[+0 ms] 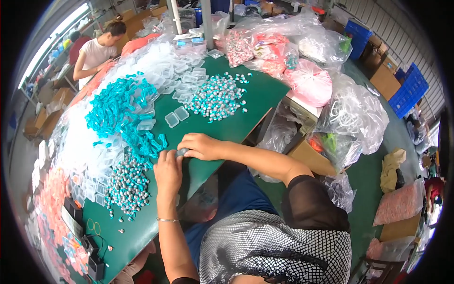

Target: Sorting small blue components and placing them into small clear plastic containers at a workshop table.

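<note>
My left hand [168, 175] and my right hand [201, 146] meet at the near edge of the green table. Between their fingertips is a small clear plastic case [181, 152], mostly covered by the fingers, so its contents cannot be made out. An open clear case [177, 116] lies flat just beyond my hands. To the left spreads a heap of teal cords [120, 104]. Small grey-and-teal plugs lie in two piles, one pile [127, 184] beside my left hand and another pile [217, 97] farther off to the right.
Many clear cases [175, 71] are heaped across the table's far side. Pink pieces [54, 194] cover the left end, near black box-like items [90, 246]. Filled plastic bags [307, 83] and a cardboard box [312, 154] stand at right. A co-worker [97, 54] works at far left.
</note>
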Motion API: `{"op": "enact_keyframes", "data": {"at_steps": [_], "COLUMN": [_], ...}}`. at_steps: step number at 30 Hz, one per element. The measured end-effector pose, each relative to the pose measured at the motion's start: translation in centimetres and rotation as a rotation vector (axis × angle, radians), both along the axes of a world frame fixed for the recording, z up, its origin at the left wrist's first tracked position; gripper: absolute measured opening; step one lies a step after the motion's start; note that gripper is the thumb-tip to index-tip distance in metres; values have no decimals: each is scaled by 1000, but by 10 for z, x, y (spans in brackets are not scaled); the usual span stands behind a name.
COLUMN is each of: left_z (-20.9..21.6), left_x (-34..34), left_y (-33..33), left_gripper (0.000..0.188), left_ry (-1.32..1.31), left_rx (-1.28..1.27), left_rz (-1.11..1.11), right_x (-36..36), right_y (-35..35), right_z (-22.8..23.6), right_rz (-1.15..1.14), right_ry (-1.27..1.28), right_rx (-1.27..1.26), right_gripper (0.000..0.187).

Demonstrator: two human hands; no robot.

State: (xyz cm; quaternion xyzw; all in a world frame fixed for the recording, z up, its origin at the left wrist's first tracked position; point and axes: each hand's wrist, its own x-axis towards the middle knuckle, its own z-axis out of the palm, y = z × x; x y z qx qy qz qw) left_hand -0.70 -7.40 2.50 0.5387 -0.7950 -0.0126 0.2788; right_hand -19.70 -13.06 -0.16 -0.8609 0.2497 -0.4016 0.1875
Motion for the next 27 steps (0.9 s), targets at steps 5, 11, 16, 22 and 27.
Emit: {"op": "enact_keyframes", "data": {"at_steps": [5, 11, 16, 22, 27], "left_z": [10, 10, 1, -9, -9], "left_x": [12, 33, 34, 24, 28], "left_y": [11, 41, 76, 79, 68], "left_gripper": [16, 36, 80, 73, 69], "left_ry": [152, 173, 63, 53, 114], "left_rx": [-32, -29, -26, -27, -42], "left_rz": [-129, -58, 102, 218, 211], "right_x": [7, 23, 21, 34, 49], "right_y": [16, 24, 33, 42, 54], "right_z": [12, 19, 24, 19, 25], "right_rz": [42, 97, 17, 74, 42], "right_ry": [-50, -35, -9, 38, 61], "right_rx": [108, 55, 109, 38, 223], "right_gripper": [20, 22, 26, 34, 37]}}
